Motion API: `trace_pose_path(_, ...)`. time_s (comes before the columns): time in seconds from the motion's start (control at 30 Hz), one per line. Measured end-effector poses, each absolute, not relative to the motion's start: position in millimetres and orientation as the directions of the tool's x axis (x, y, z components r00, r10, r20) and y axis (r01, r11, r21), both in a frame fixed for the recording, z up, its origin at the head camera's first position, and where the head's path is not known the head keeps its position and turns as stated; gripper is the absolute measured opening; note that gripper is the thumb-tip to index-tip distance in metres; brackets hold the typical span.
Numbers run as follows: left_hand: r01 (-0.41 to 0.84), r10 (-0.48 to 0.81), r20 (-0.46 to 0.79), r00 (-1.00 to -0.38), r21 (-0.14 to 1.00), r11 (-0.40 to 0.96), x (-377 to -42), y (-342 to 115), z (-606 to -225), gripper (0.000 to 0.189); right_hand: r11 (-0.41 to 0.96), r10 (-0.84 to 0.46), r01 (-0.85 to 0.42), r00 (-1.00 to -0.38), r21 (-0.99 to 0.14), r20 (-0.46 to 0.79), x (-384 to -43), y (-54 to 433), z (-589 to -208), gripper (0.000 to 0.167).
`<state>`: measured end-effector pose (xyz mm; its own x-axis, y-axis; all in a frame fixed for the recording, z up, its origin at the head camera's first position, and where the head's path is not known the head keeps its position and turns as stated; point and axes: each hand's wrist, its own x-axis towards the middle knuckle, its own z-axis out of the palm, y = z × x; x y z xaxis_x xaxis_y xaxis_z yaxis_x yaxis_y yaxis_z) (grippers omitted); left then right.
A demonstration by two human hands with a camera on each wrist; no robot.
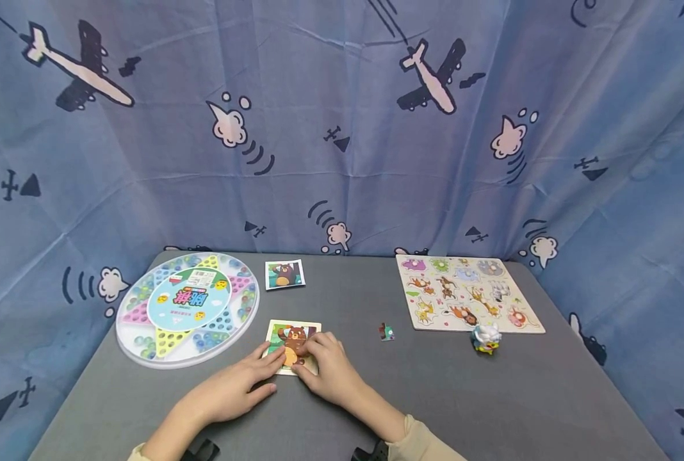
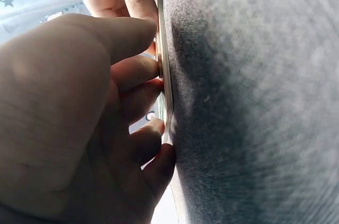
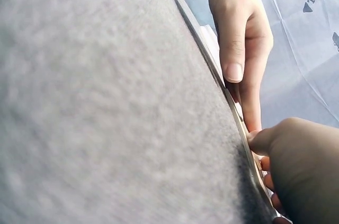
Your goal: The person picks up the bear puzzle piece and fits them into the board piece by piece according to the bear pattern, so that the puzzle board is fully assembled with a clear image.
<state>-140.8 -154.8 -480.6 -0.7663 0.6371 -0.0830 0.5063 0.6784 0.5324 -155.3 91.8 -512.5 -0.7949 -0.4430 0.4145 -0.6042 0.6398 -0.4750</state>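
Observation:
A small square bear puzzle (image 1: 278, 332) with a pale wooden frame lies on the grey table before me. My left hand (image 1: 235, 389) rests its extended fingertips on the puzzle's left side, the thumb held apart over the table. From the right, my right hand (image 1: 333, 371) pinches a puzzle piece between thumb and forefinger, low on the picture; the fingers hide most of that piece. Both wrist views show the thin board (image 2: 165, 70) edge-on, flat on the cloth, with fingertips along it. A loose brown-and-green puzzle piece (image 1: 386, 331) lies to the right.
A round Chinese checkers board (image 1: 124, 323) with marbles stands at the left. Behind the puzzle lies a bear picture card (image 1: 284, 274). An animal peg puzzle (image 1: 451, 294) is at the back right, a small toy figure (image 1: 486, 337) by its front edge. A patterned curtain (image 1: 342, 153) surrounds the table.

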Motion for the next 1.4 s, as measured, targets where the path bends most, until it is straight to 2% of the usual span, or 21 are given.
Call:
trace_pose_path(0.97,0.476,0.626,-0.091,-0.774,0.567,0.672,-140.3,-153.7,-477.6,0.059,0.624,-0.453,-0.635,-0.769,-0.456,0.451,-157.2,91.7,-509.8,0.016)
trace_pose_path(1.17,0.463,0.608,-0.096,-0.788,0.559,0.688,-141.8,-154.9,-482.4,0.061,0.615,-0.456,-0.619,-0.784,-0.487,0.42,-157.9,92.2,-509.1,0.017)
trace_pose_path(1.4,0.493,0.626,-0.087,-0.775,0.537,0.685,-141.1,-155.3,-481.1,0.059,0.603,-0.451,-0.616,-0.787,-0.506,0.421,-158.4,91.8,-510.7,0.015)
